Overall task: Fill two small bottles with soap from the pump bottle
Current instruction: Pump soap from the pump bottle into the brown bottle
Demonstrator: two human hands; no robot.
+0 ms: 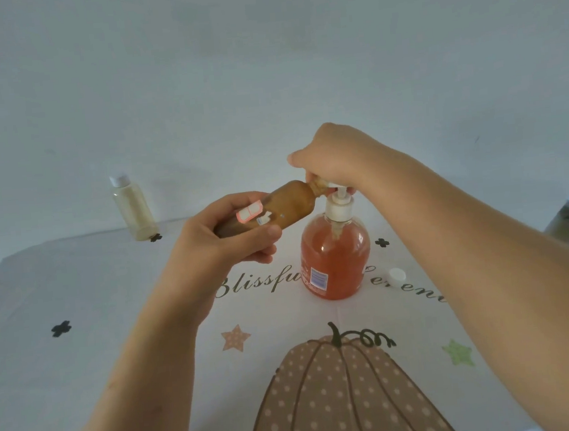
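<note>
My left hand (224, 236) grips a small brown bottle (287, 204), tilted on its side with its open neck at the pump's spout. An orange soap pump bottle (334, 255) stands upright on the table. My right hand (334, 156) rests on top of its white pump head (338, 202), fingers curled over it and partly hiding the spout. A second small bottle (135, 211), pale and with its cap on, stands upright at the back left. A loose white cap (397, 275) lies on the cloth right of the pump bottle.
A white tablecloth (82, 353) with a printed pumpkin, stars and script lettering covers the table. A plain pale wall rises just behind the table. The table's far edge runs behind the capped bottle.
</note>
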